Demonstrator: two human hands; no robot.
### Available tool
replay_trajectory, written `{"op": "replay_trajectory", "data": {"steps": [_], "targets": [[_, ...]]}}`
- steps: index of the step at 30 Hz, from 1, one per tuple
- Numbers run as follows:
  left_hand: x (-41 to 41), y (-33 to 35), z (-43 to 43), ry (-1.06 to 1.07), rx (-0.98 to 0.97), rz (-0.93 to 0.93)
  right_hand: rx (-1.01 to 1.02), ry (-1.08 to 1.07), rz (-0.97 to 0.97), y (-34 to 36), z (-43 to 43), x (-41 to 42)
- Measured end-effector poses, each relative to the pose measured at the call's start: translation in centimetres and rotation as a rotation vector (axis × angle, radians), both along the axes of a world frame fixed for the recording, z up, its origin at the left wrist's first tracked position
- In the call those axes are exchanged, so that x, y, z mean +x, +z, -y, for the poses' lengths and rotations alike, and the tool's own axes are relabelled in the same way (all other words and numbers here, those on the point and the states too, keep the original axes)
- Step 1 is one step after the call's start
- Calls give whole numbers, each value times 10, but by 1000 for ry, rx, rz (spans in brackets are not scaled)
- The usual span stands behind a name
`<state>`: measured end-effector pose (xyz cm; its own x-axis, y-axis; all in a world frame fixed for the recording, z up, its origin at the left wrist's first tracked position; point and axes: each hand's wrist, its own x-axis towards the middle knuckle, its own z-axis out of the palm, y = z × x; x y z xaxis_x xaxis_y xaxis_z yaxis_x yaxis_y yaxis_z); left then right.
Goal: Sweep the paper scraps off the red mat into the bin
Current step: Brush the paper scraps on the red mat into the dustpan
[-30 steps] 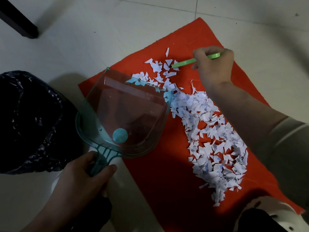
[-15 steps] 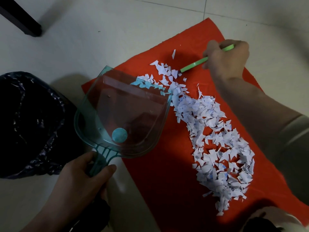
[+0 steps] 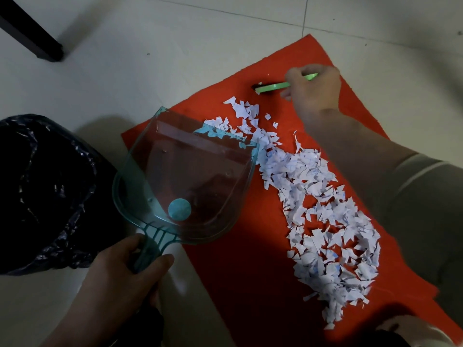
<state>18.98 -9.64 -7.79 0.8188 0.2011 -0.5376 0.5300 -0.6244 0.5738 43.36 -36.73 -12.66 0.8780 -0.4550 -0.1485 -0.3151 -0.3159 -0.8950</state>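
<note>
A red mat (image 3: 240, 271) lies on the tiled floor. A long band of white paper scraps (image 3: 323, 221) runs across it from its upper middle to its lower right. My left hand (image 3: 125, 274) grips the handle of a clear teal dustpan (image 3: 190, 181), whose open edge touches the top end of the scraps. My right hand (image 3: 313, 88) holds a green hand brush (image 3: 273, 86) at the mat's far part, just beyond the topmost scraps. The bin with its black bag (image 3: 42, 194) stands left of the dustpan.
A dark furniture leg (image 3: 30, 33) stands on the floor at the top left. Pale floor tiles (image 3: 175, 58) surround the mat. A knee or shoe (image 3: 416, 331) shows at the bottom right corner.
My right hand has drawn the brush back, away from the dustpan and beyond the top scraps, so its head now shows. The dustpan and my left hand have stayed put.
</note>
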Motion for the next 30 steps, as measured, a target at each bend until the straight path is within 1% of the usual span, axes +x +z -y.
{"op": "replay_trajectory", "data": {"steps": [2,3,6,9,12,15,18,20,22,25,27,29,30], "targets": [[0,1,0,5,-2,3,-93,-43,42,3,5,0],[0,1,-1,11,-7,3,-98,-72,73,4,7,0],[0,1,-2,11,-12,-4,-73,-103,116,6,5,-4],[0,3,0,10,-21,-8,-20,-89,91,8,-2,-5],[-1,5,2,1,-7,-8,64,-13,45,8,-10,-4],[-1,7,4,4,-2,-15,-34,23,11,5,-10,-8],[-2,5,1,18,-21,-20,-127,-68,69,5,-1,-12],[-4,4,-2,25,-10,-20,-115,-96,122,4,2,-16],[-5,3,-3,20,9,-12,-80,-85,129,4,0,-21],[-5,4,-1,11,28,-4,-16,-38,55,0,-3,-28],[-5,5,0,0,56,4,-13,-26,14,-3,-4,-31],[-6,6,0,-8,48,0,-7,-50,55,-1,-5,-31],[-7,6,0,-14,41,-2,27,-53,81,1,-6,-30]]}}
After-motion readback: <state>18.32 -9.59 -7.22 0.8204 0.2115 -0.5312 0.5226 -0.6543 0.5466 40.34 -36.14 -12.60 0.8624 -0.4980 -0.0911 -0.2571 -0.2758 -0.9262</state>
